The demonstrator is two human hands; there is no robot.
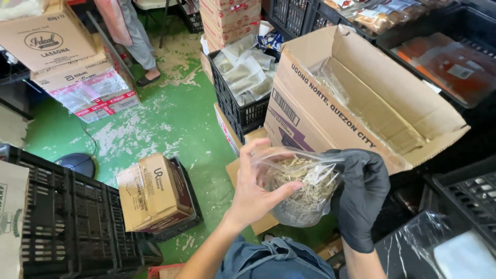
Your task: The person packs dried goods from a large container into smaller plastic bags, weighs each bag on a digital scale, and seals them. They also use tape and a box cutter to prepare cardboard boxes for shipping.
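Head view, left hand: my bare left hand (256, 188) is curled around the near side of the clear plastic bag (305, 188), thumb across its front, fingers at the mouth.
Head view, right hand: my right hand (361, 194), in a black glove, is wrapped around the far side of the same bag.
Bag: held in the air above my lap, just in front of the large open cardboard box (356, 98), filled with pale dried strips.
Around: black crate of filled pouches (245, 77) beyond the box; small cardboard box (155, 194) on the green floor (170, 119).
Handling, as I judge it: keep the mouth upright, support the bottom, squeeze gently so nothing spills or crumbles.
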